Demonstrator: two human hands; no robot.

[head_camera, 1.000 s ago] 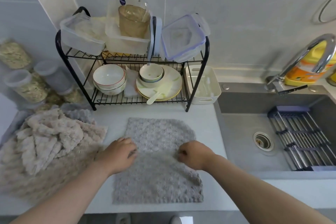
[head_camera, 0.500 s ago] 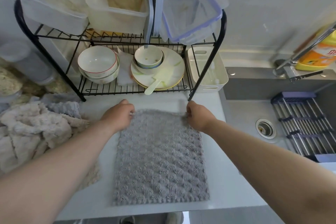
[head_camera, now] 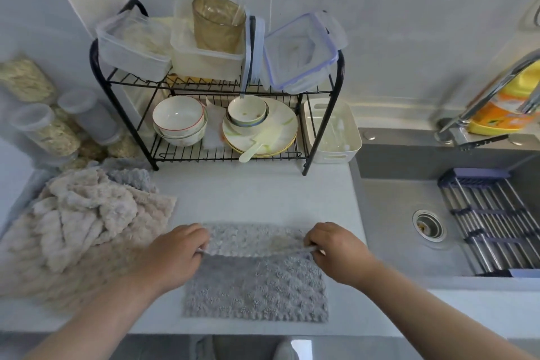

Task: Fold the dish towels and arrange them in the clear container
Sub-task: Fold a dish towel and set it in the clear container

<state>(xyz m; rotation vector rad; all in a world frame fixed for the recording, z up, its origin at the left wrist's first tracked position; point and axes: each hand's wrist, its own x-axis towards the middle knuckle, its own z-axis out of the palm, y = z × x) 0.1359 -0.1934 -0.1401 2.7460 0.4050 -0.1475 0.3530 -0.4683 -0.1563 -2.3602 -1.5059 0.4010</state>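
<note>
A grey dish towel (head_camera: 257,286) lies on the white counter near its front edge, its far part turned over toward me. My left hand (head_camera: 175,251) pinches the left corner of that turned-over edge. At the right corner my right hand (head_camera: 336,248) pinches it too. A heap of beige towels (head_camera: 84,219) with a grey one under it sits at the left. Clear plastic containers (head_camera: 131,47) stand on top of the black wire rack (head_camera: 321,131).
The rack's lower shelf holds bowls (head_camera: 179,120) and plates (head_camera: 263,131). A white bin (head_camera: 333,131) stands beside it. The sink (head_camera: 409,213) with a roll-up drying rack (head_camera: 496,222) and a tap (head_camera: 491,93) lies to the right. Food jars (head_camera: 43,131) stand far left.
Both hands went from the towel's middle to its far corners, took hold of them, and have drawn that edge back toward me over the towel.
</note>
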